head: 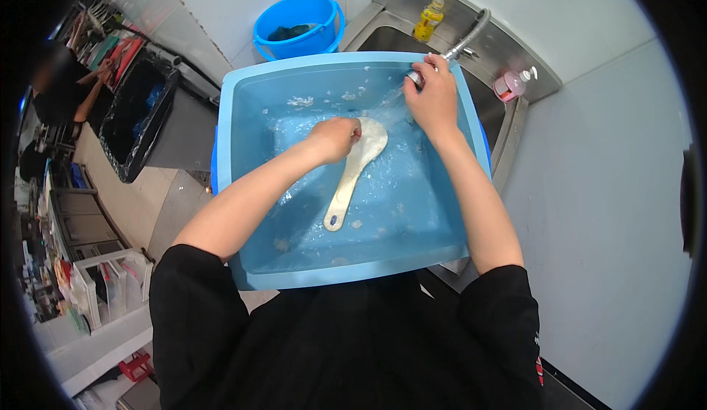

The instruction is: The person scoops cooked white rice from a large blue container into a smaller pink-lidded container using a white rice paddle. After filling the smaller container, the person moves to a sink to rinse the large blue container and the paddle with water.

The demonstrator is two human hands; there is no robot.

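A large light-blue plastic tub (pixel 353 273) stands before me, wet inside, with white bits on its walls and floor. In it lies a pale rice paddle (pixel 362 156), its handle pointing towards me. My left hand (pixel 338 138) is at the paddle's broad head with curled fingers; whether it grips the paddle or something small is hidden. At the tub's far right corner, my right hand (pixel 433 92) holds the spray head (pixel 415 79) of a flexible metal hose (pixel 469 34). Water sprays from it leftward into the tub.
A blue bucket (pixel 298 23) with dark contents stands behind the tub. The steel sink (pixel 381 40) at the back right has a yellow bottle (pixel 428 21) and a pink pump bottle (pixel 511 85) on its ledge. Leftward are a black-lined bin (pixel 138 117) and another person (pixel 61 84).
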